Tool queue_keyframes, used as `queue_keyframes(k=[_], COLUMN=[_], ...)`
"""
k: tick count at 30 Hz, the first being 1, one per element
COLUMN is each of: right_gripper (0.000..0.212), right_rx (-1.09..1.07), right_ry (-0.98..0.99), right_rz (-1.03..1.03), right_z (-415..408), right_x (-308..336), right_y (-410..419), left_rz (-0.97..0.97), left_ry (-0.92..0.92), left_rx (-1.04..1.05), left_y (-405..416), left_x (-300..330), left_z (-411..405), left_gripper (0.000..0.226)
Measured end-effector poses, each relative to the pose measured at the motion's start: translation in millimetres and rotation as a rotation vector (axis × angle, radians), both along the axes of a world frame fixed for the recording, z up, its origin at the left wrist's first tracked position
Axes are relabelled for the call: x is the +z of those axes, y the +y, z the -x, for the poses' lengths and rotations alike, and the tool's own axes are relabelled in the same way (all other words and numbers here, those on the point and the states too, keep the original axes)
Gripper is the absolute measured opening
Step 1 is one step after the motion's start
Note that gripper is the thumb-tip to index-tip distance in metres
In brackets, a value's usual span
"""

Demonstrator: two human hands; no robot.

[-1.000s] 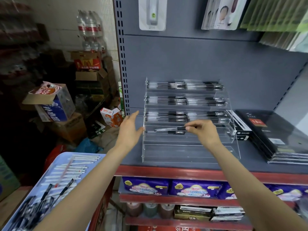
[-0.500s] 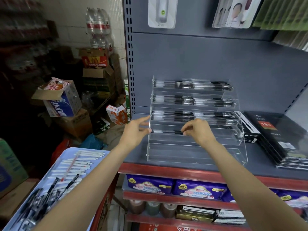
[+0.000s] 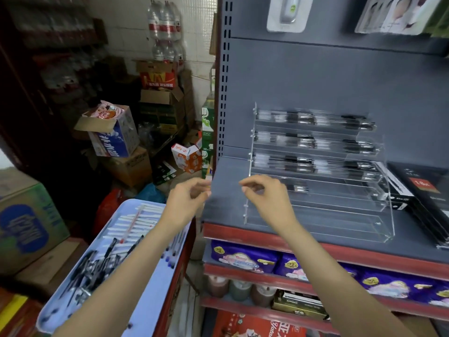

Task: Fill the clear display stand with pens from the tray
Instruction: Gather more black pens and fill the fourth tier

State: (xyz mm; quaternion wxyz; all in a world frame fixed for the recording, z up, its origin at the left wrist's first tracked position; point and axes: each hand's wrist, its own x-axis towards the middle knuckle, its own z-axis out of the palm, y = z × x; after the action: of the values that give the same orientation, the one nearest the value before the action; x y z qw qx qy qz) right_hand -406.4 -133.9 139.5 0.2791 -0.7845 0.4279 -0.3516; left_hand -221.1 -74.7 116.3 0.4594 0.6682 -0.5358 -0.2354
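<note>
Your left hand [image 3: 187,203] and right hand [image 3: 267,200] hang loosely curled, holding nothing, off the shelf's [image 3: 228,190] left front corner beside the clear display stand [image 3: 315,215].

Both hands pulled back off clear acrylic tiered stand [image 3: 315,190]; right hand [image 3: 264,198] let go of pen, left hand [image 3: 187,203] nearer tray.

Clear glossy plastic display stand [image 3: 315,215], matt grey metal shelf [image 3: 226,190], smooth pale-blue plastic tray [image 3: 150,288], cardboard boxes [image 3: 128,166]

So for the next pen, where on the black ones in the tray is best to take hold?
Probably mid-barrel, coming from above: the black pens lie flat and tangled in the tray, so only their upper sides are free. Both the left hand and right hand look empty.
</note>
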Motion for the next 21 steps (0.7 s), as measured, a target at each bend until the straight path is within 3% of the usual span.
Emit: queue_keyframes(k=[4,10,14,17,21], right_gripper=[0.015,0.027,0.037,0.041,0.036], right_rx=[0.131,0.204,0.167,0.090,-0.025], right_ry=[0.090,0.206,0.293,0.345,0.329], right_rz=[-0.105,-0.436,-0.581,-0.656,-0.682], right_z=[-72,-165,-208,-235,-264], right_x=[-30,-103,-142,-165,-186], right_y=[43,99,129,143,153], left_rz=[-0.102,-0.333,-0.509,-0.504,-0.511], left_ry=[-0.045,-0.162,-0.305,-0.402,-0.473], left_rx=[0.120,0.221,0.074,-0.072,-0.112], left_y=[50,127,158,164,151], left_x=[-27,-81,-115,-129,-141], left_z=[-64,-161,-202,-212,-214], left_gripper=[0.014,0.021,0.031,0.028,0.025])
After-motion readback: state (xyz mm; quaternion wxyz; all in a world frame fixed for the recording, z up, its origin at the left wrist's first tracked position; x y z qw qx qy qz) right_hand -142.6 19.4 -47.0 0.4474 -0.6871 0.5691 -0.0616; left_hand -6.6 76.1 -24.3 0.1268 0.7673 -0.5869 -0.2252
